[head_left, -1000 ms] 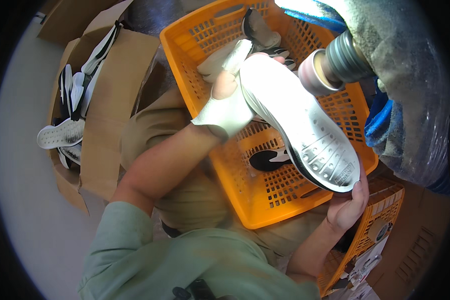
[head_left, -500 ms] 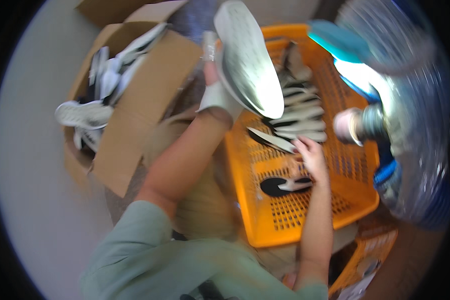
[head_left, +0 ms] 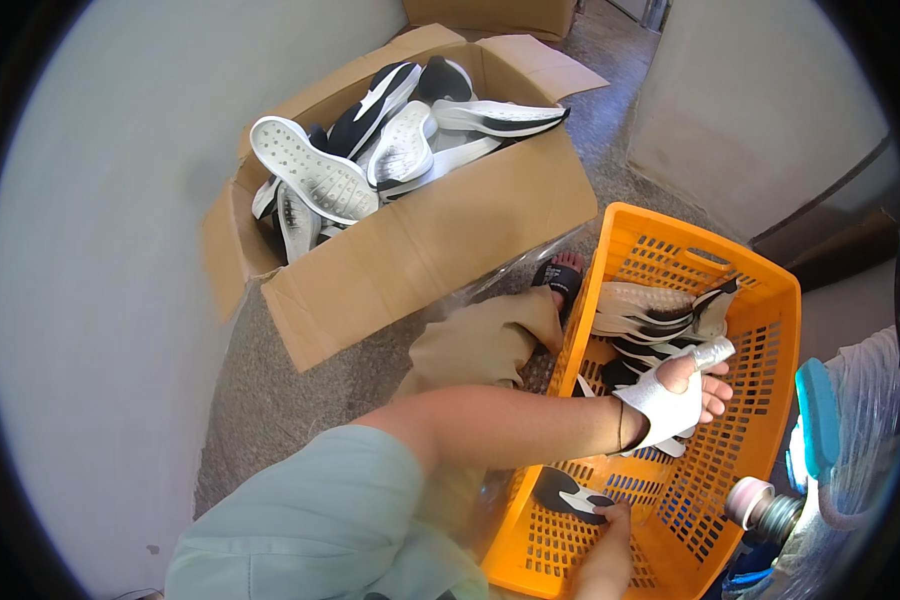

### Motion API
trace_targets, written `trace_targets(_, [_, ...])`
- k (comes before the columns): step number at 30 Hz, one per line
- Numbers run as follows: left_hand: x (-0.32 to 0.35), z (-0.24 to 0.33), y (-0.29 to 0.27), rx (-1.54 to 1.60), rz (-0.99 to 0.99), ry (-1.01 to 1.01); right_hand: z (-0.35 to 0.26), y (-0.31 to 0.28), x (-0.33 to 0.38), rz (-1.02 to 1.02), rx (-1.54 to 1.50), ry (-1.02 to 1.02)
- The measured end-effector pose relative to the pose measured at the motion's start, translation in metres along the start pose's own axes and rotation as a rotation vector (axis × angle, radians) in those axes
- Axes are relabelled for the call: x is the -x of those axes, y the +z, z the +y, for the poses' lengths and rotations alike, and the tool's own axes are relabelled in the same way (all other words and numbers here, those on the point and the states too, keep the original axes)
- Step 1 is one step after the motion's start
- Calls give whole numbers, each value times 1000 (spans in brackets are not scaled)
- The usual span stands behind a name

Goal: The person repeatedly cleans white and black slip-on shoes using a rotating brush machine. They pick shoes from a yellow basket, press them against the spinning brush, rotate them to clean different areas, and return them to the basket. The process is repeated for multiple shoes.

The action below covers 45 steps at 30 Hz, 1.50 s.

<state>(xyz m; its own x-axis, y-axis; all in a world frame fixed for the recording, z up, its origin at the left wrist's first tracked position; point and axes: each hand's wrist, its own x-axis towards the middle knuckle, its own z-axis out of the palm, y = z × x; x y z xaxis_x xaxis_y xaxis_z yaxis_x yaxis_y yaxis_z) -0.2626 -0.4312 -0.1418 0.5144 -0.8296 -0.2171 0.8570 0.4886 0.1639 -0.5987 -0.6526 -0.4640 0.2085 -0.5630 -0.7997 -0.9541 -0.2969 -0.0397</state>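
Note:
My left hand, wearing a white fingerless wrap with silvery tape on the thumb, reaches over the orange basket. Its fingers are stretched out and nothing is in them. Beneath and beyond it lies a row of black-and-white shoe soles, partly covered by the hand and forearm. Lower in the basket, my right hand has its fingers closed at the white end of a single black-and-white shoe sole. That sole lies flat near the basket's near side.
An open cardboard box heaped with white and black soles stands left of the basket. A plastic-wrapped bundle with a teal piece and a bottle neck sits at right. A wall runs along the left.
The white sole has left my left hand, which now hangs open above the basket. My right hand has moved from the row to the single sole. The view has swung left.

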Motion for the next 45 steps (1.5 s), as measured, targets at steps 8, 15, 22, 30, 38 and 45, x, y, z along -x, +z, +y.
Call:
trace_targets(8, [-24,-42,-63,-615,301,-5,-111,-138,121,-194,124,-527])
trace_targets(15, [-11,-78,-103,-1099,243,-114,-98,-120,374,676,-101,-1070])
trace_targets(22, [-20,-20,-24,-761,-386,119,-110,-45,394,490,-1173,-1020])
trace_targets(30, [40,-3,61,-245,-446,47,-97,-120,376,360,-1591,-803])
trace_targets(38, [46,-8,75,-37,-397,18,-85,-133,398,438,-1622,-721])
trace_targets(45, [35,7,69,-40,-110,-90,-119,-142,357,179,-1302,-915])
